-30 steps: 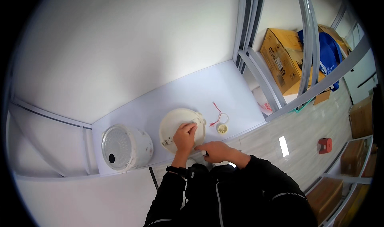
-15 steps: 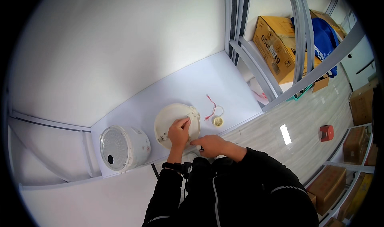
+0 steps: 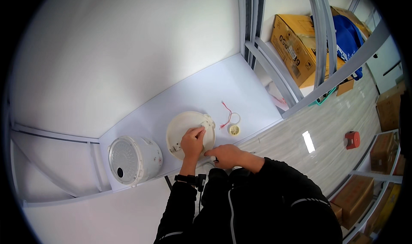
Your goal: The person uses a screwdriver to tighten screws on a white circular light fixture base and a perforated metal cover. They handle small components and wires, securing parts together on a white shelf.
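A round, shallow cream-white plastic shell [image 3: 176, 130] lies on the bench, its hollow side up with small fittings inside near the rim. My left hand [image 3: 192, 142] reaches over it, thumb and fingers pinched together close to the fittings at its right side; whatever they hold is hidden. My right hand [image 3: 227, 156] is curled at the shell's near right edge, index finger against the rim. A small dark and white piece shows under its fingers, too little to name. Left of the shell, a white drum-shaped appliance [image 3: 150, 158] lies tilted, a grey dimpled disc with a black oval facing out.
On the bench right of the shell lie red wires [image 3: 229, 111], a thin pale ring [image 3: 235, 118] and a small yellowish round part [image 3: 234, 129]. A grey metal frame [image 3: 296, 98] bounds the bench's right end. Beyond stand a cardboard box [image 3: 296, 42] and a red stool [image 3: 352, 140].
The view has shifted very slightly. Both hands hold the same pose at the shell, and the things on the bench stay where they were.
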Demonstrator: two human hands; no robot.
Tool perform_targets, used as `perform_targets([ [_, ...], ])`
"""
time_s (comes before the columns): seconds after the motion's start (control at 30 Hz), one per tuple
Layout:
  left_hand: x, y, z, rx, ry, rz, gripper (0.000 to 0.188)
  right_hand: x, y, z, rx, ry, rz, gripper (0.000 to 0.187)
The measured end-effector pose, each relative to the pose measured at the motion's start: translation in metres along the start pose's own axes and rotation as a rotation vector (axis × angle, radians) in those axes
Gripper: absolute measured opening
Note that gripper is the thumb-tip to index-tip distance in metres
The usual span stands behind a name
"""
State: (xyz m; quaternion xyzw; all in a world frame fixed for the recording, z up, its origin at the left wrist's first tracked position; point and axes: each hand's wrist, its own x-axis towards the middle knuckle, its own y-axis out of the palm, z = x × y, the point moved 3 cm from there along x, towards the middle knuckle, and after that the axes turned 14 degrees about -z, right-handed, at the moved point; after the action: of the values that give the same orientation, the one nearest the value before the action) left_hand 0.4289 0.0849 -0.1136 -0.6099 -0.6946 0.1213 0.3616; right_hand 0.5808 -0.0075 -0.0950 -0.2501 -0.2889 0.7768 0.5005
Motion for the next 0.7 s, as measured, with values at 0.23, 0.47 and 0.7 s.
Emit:
perform_targets([
  [0.23,0.001,0.003,-0.008,0.100,0.034,0.008,0.015,0.001,0.007,-0.007,0.019,-0.047,-0.097,0.052],
  [0.47,0.000,0.003,0.000,0.040,-0.045,0.031,0.016,-0.009,-0.086,0.022,0.000,-0.091,-0.427,0.045],
  [0.7,-0.001,0.003,-0.006,0.040,0.075,-0.080,0.017,-0.021,-0.159,0.048,0.356,-0.013,-0.924,0.033],
])
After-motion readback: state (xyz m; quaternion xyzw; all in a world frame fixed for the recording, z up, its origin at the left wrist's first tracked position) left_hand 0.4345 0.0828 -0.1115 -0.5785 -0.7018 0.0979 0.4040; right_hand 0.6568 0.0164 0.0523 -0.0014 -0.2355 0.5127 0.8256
